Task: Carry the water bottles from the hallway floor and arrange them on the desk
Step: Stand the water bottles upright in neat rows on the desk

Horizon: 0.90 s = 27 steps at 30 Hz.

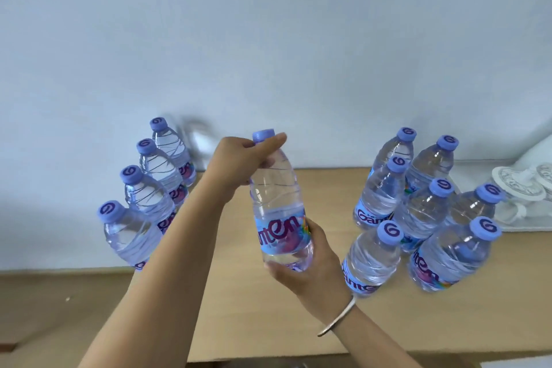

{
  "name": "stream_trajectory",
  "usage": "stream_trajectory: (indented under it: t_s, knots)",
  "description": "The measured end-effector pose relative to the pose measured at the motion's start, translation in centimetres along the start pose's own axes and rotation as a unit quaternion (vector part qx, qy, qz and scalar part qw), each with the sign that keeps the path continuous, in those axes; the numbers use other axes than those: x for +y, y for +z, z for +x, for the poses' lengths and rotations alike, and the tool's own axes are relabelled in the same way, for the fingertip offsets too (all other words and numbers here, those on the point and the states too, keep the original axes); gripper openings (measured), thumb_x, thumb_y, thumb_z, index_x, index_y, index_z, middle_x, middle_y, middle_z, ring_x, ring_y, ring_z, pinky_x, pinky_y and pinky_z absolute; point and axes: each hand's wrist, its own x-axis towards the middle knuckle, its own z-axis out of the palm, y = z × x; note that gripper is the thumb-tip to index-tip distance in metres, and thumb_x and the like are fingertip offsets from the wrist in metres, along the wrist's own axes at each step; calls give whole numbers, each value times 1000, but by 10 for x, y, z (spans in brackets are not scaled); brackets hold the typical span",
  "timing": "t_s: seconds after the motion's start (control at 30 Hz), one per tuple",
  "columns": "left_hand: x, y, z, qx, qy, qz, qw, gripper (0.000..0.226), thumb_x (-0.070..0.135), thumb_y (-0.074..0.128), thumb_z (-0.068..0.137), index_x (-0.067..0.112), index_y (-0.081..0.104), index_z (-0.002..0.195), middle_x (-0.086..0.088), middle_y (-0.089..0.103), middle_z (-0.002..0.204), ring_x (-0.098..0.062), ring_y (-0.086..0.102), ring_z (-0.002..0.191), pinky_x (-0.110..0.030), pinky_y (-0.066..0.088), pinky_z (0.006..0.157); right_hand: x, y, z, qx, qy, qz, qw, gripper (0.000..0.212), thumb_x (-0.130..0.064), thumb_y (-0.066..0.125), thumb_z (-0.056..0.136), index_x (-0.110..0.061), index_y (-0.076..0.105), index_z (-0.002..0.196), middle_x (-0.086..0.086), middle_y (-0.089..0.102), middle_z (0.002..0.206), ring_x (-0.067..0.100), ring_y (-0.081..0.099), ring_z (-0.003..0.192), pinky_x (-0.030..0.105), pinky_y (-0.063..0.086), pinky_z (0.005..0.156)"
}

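I hold one clear water bottle (279,203) with a purple cap and blue label upright above the middle of the wooden desk (268,317). My left hand (239,158) grips its neck just under the cap. My right hand (304,263) cups its base from below. A row of several bottles (140,206) stands along the desk's left edge. A cluster of several bottles (418,206) stands at the right.
A pale wall (268,39) rises right behind the desk. White ornate objects (522,188) on a white cloth sit at the far right. A faint clear item (198,137) leans by the wall behind the left row.
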Motion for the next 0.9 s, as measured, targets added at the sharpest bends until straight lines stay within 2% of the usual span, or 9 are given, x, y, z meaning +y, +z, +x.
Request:
stream_trajectory:
  t_s: [0.07, 0.1, 0.17, 0.27, 0.33, 0.47, 0.53, 0.77, 0.9]
  knots:
    - [-3, -14, -7, -43, 1, -31, 999, 36, 43, 67, 79, 8, 70, 88, -6, 72, 92, -10, 63, 66, -30, 55, 68, -11, 4, 1, -27, 6, 59, 998, 64, -32, 83, 51, -30, 53, 109, -1, 71, 95, 24, 68, 90, 40, 57, 78]
    - [-8, -20, -12, -79, 6, -67, 995, 26, 38, 68, 80, 16, 69, 94, -1, 71, 95, -8, 66, 70, -27, 53, 68, -18, 5, 4, -44, 1, 84, 995, 63, -27, 83, 52, -22, 54, 108, 0, 72, 90, 22, 69, 84, 35, 57, 71]
    - [-22, -31, -16, -136, 13, -140, 981, 42, 30, 74, 73, 21, 63, 112, 1, 71, 103, -13, 68, 87, -31, 54, 76, -34, 7, 10, -83, -11, 131, 988, 60, -22, 80, 52, -9, 55, 105, -3, 72, 81, 11, 68, 73, 19, 53, 62]
    - [-42, -36, -13, -186, 26, -221, 957, 77, 46, 84, 50, 14, 61, 116, -3, 72, 97, -20, 69, 84, -30, 57, 73, -52, 10, 22, -130, -26, 143, 981, 58, -24, 76, 54, -7, 56, 106, -1, 71, 86, 11, 68, 78, 19, 51, 64]
    - [-43, -40, -7, -152, 36, -253, 955, 81, 53, 86, 40, 11, 66, 106, -4, 73, 86, -21, 69, 74, -31, 55, 70, -59, 18, 29, -153, -17, 141, 978, 62, -25, 76, 55, -8, 54, 110, 2, 71, 93, 16, 68, 84, 24, 53, 68]
    - [-34, -50, 1, -81, 46, -241, 966, 35, 40, 76, 52, 19, 73, 81, -2, 73, 79, -24, 65, 71, -31, 51, 66, -77, 30, 43, -138, 1, 111, 984, 72, -39, 77, 51, -18, 50, 114, -4, 70, 100, 11, 68, 90, 22, 54, 71]
    - [-31, -53, 6, -74, 53, -229, 969, 28, 35, 73, 57, 18, 71, 79, 0, 72, 74, -21, 65, 64, -26, 52, 58, -82, 33, 52, -113, 5, 98, 989, 71, -42, 77, 46, -18, 52, 108, -4, 70, 96, 9, 69, 85, 21, 54, 68]
    - [-37, -68, 22, -95, 51, -214, 971, 33, 34, 72, 60, 14, 71, 87, -4, 74, 80, -18, 68, 66, -27, 51, 59, -81, 45, 70, -101, 24, 63, 993, 68, -40, 80, 48, -14, 57, 106, 2, 71, 99, 16, 69, 90, 28, 56, 74]
    - [-50, -71, 27, -92, 40, -225, 969, 71, 41, 76, 51, 7, 62, 112, -10, 73, 98, -22, 70, 83, -30, 53, 68, -103, 34, 93, -90, 60, 63, 992, 55, -44, 69, 60, -16, 59, 106, -4, 68, 97, 11, 66, 93, 29, 54, 75]
